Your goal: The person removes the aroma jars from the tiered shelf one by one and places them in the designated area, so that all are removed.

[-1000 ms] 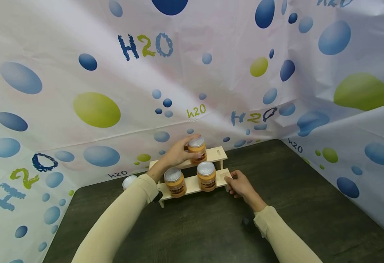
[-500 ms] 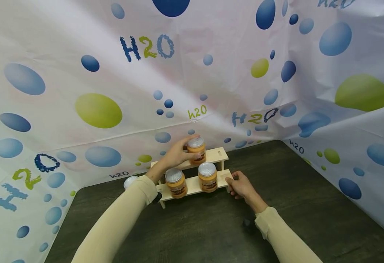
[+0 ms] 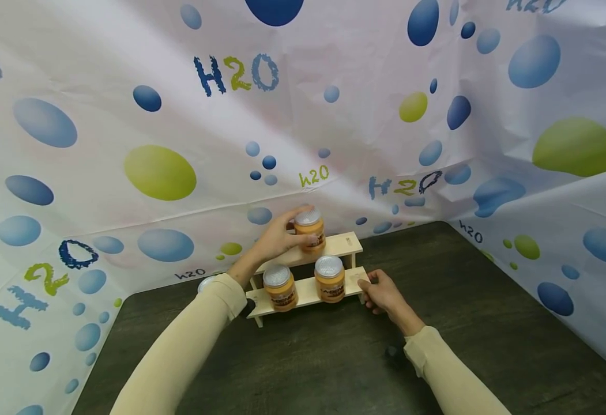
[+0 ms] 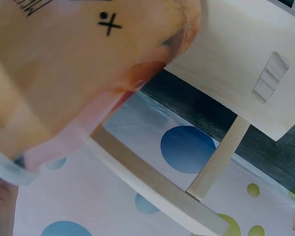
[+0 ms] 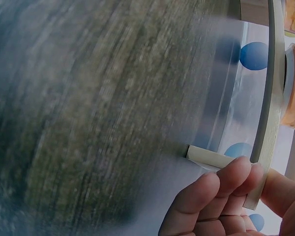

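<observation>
My left hand (image 3: 277, 237) grips an orange jar with a silver lid (image 3: 314, 241) at the upper step of a two-step wooden rack (image 3: 343, 244). Thumb and fingers lie around its side and lid. Close up in the left wrist view, the same jar (image 4: 88, 64) covers the upper left; whether its base touches the step is hidden. With thumb and fingers, my right hand (image 3: 383, 293) pinches the right end of the lower step (image 5: 268, 128). Two more such jars stand on that step, a left one (image 3: 281, 291) and a right one (image 3: 330, 282).
Partly behind the left sleeve is another silver-lidded jar (image 3: 205, 283). The rack stands on a dark wood-look table (image 3: 303, 369), close to a white printed sheet (image 3: 219, 127) at the back. That sheet also runs along both sides.
The left hand and its jar have risen slightly and shifted a little left relative to the rack. My right hand keeps its hold on the lower step. The head view has shifted slightly.
</observation>
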A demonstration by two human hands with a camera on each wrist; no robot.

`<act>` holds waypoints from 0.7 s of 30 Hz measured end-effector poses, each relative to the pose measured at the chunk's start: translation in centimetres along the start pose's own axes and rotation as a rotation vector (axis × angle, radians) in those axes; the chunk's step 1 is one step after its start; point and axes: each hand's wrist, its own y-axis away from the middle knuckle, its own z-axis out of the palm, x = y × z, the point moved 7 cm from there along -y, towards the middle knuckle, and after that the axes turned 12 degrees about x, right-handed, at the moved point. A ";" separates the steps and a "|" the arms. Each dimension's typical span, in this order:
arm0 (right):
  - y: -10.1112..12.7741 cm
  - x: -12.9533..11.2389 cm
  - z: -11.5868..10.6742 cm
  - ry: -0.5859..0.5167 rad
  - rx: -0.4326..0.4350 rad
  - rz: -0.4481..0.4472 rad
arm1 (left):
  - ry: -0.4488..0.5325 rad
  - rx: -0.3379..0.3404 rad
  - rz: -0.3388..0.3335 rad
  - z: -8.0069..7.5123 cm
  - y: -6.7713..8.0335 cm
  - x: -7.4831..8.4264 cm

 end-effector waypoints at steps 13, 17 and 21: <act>0.3 0.1 0.2 0.001 -0.008 0.011 | -0.003 -0.005 -0.002 -0.2 0.6 0.7; 0.4 0.0 0.1 0.002 -0.009 0.005 | -0.006 -0.003 0.001 -0.4 0.6 0.8; 0.3 -0.1 0.0 0.002 -0.008 0.006 | -0.008 0.002 0.001 -0.5 0.6 0.9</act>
